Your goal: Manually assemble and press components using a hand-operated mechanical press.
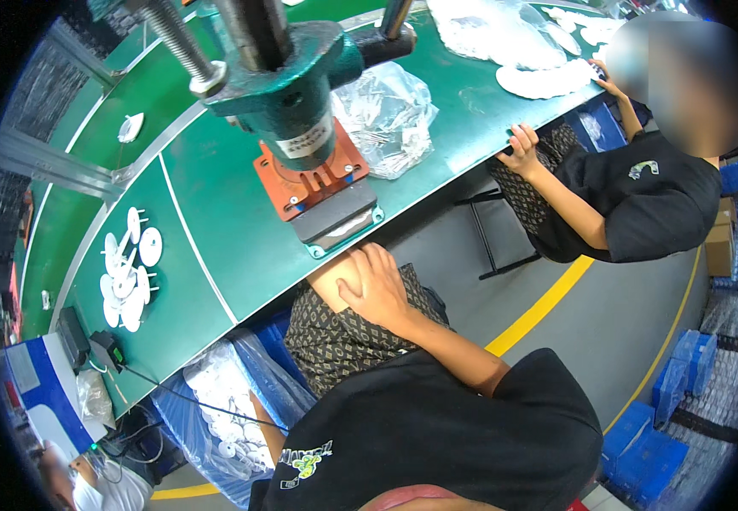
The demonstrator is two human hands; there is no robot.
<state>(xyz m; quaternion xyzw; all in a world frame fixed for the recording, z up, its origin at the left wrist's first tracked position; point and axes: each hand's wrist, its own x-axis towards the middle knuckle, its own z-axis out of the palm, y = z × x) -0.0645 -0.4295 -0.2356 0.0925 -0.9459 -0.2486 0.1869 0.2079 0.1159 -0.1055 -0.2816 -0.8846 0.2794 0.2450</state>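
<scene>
My right hand [376, 285] rests on my bare knee, fingers stretched out and holding nothing. It is just below the table edge, by the base of a green hand press [296, 102] with an orange fixture plate [288, 192]. My left forearm [271, 436] reaches down into a bin lined with blue plastic [173, 417]. White plastic parts [220, 392] fill that bin, and my left fingers cannot be made out among them. On the green table [194, 204], a pile of white discs with pegs [126, 277] lies at the left.
A clear bag of small white parts [386, 119] lies behind the press. To the right sits a co-worker [633, 196] near a row of white pieces [548, 79]. A black cable [190, 393] crosses over the bin. Blue crates [642, 451] stand on the floor.
</scene>
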